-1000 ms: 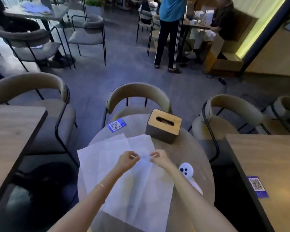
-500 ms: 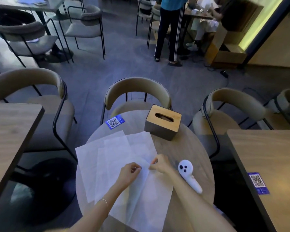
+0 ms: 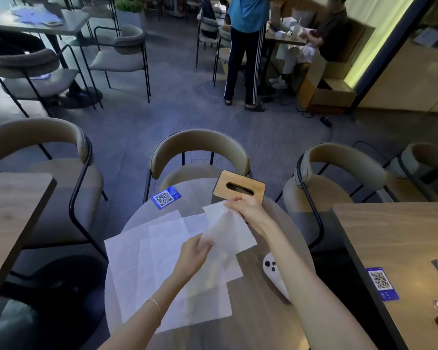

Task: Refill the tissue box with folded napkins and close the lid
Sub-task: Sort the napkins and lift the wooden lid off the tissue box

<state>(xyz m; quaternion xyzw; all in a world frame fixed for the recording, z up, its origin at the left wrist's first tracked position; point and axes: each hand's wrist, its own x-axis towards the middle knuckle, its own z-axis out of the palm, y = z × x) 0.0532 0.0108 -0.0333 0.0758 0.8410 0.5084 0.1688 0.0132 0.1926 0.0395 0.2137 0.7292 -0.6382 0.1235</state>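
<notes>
A tissue box [image 3: 239,189] with a wooden slotted lid stands shut at the far side of the round table [image 3: 253,311]. Several white napkins [image 3: 147,258] lie spread flat and overlapping on the table. One napkin [image 3: 225,231] is lifted off the pile, held between both hands. My left hand [image 3: 194,253] pinches its near lower corner. My right hand [image 3: 247,207] pinches its far upper corner, just in front of the box.
A white controller [image 3: 273,274] lies on the table to the right of the napkins. A blue QR card [image 3: 166,197] sits at the far left edge. Chairs [image 3: 197,150] ring the table, with wooden tables [image 3: 395,248] on both sides. People stand and sit in the background.
Both hands were pinching the top napkin flat on the pile. Now it is lifted, my right hand has moved up toward the box and my left hand holds the lower corner.
</notes>
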